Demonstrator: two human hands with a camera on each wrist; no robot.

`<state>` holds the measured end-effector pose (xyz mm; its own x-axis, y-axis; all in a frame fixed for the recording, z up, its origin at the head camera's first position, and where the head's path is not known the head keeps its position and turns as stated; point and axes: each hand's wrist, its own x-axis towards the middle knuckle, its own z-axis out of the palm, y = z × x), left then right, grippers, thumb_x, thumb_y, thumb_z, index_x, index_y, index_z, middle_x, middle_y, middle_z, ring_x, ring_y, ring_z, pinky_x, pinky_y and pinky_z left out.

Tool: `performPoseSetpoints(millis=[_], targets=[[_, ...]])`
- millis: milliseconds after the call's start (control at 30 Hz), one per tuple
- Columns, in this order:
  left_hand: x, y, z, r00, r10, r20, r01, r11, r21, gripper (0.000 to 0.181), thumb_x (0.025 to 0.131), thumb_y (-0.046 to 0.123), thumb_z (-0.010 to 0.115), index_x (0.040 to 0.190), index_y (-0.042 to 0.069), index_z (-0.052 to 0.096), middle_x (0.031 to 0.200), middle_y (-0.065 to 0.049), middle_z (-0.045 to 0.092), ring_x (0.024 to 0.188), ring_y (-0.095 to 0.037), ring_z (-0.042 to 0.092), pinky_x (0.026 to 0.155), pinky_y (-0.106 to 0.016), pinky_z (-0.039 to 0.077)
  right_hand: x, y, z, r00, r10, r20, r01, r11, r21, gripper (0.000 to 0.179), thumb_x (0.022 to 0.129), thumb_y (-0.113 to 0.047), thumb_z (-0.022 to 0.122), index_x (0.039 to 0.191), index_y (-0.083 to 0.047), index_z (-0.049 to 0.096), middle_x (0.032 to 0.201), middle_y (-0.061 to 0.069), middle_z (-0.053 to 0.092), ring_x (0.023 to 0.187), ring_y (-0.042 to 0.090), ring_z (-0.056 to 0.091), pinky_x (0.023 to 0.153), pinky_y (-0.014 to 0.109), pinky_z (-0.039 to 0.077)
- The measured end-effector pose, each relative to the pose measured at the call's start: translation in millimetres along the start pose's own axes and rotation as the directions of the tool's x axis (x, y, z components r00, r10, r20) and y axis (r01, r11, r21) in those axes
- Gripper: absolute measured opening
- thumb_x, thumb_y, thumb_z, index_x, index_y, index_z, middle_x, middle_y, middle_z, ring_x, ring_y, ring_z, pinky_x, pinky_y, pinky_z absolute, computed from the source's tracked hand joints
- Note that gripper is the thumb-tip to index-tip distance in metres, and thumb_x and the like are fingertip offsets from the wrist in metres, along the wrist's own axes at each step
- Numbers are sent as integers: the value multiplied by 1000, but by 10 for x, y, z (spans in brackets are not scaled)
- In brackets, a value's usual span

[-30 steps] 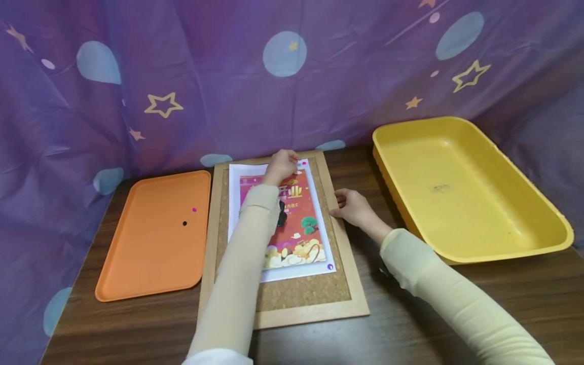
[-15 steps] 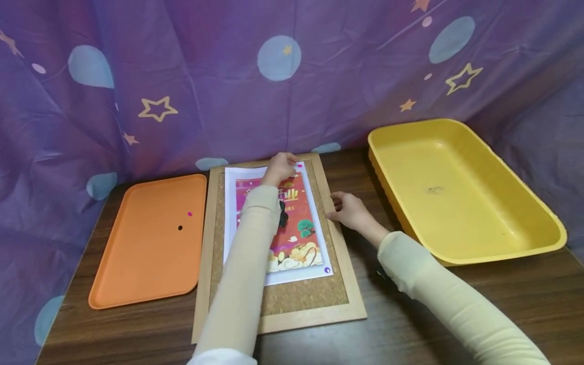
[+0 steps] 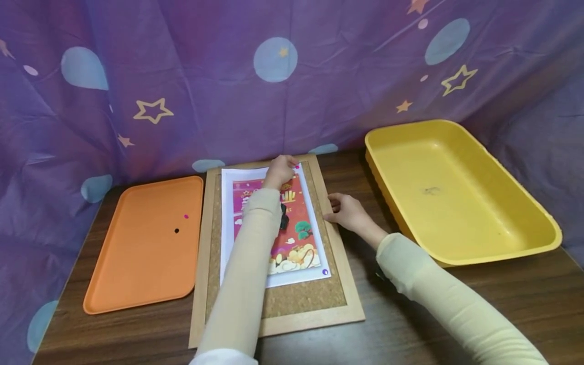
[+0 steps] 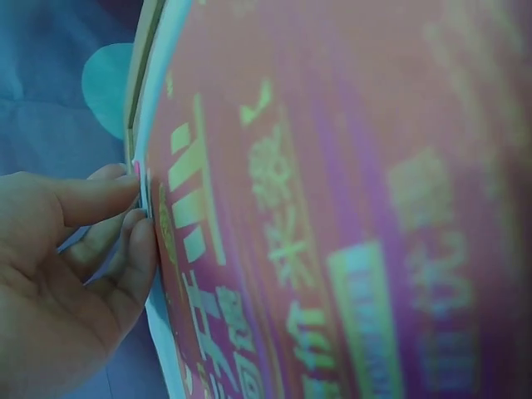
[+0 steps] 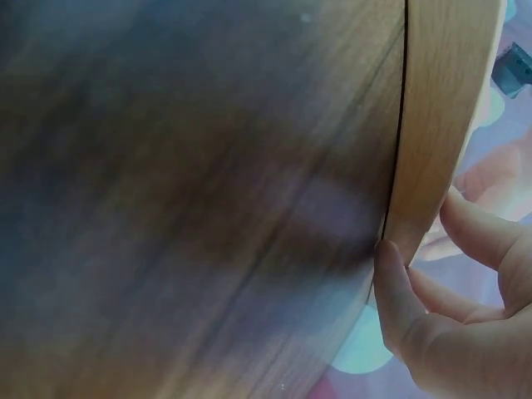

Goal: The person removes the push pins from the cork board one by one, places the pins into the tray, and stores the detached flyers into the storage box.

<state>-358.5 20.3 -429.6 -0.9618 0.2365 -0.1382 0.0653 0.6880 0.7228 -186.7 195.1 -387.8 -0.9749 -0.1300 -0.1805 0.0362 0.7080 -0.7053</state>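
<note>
In the head view a framed cork board lies on the table, with a red printed poster on white paper over it. A round purple pushpin sits at the poster's lower right corner. My left hand is at the upper right corner, where its thumb and forefinger pinch a pink pushpin, as the left wrist view shows; the other fingers curl close to the paper's edge. My right hand grips the board's right wooden frame, thumb on the top face and fingers at the outer side.
An orange tray to the left holds a pink pin and a black pin. On the right stands a deep yellow tub. A purple curtain hangs behind the dark wooden table.
The whole scene drifts slightly left and down in the head view. Both hands keep their places, left at the pink pushpin, right on the board's frame.
</note>
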Motion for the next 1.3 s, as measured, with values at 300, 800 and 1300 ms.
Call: performPoseSetpoints(millis=[300, 800, 1300], targets=[[-551, 494, -143, 998, -40, -58, 48, 987, 156, 30, 89, 11, 61, 119, 12, 66, 122, -6, 67, 112, -21, 62, 92, -33, 49, -7, 19, -4, 1000, 10, -6, -10, 1000, 11, 56, 85, -8, 68, 132, 13, 46, 115, 30, 62, 107, 37, 60, 91, 42, 51], [-446, 431, -94, 988, -113, -100, 121, 990, 71, 30, 85, 7, 64, 114, 13, 70, 111, -6, 70, 105, -22, 64, 89, -34, 51, -9, 7, 24, 1000, 16, -2, -16, 1000, 15, 56, 84, -9, 69, 132, 11, 47, 114, 28, 62, 106, 35, 60, 91, 42, 51], [-486, 450, -129, 990, -120, -74, 121, 993, 12, 26, 88, 10, 65, 113, 11, 70, 109, -8, 71, 101, -22, 65, 89, -33, 50, 11, 7, 9, 1000, 28, -1, -28, 1000, 6, 56, 85, -10, 69, 132, 10, 47, 115, 27, 62, 107, 34, 59, 92, 42, 50]])
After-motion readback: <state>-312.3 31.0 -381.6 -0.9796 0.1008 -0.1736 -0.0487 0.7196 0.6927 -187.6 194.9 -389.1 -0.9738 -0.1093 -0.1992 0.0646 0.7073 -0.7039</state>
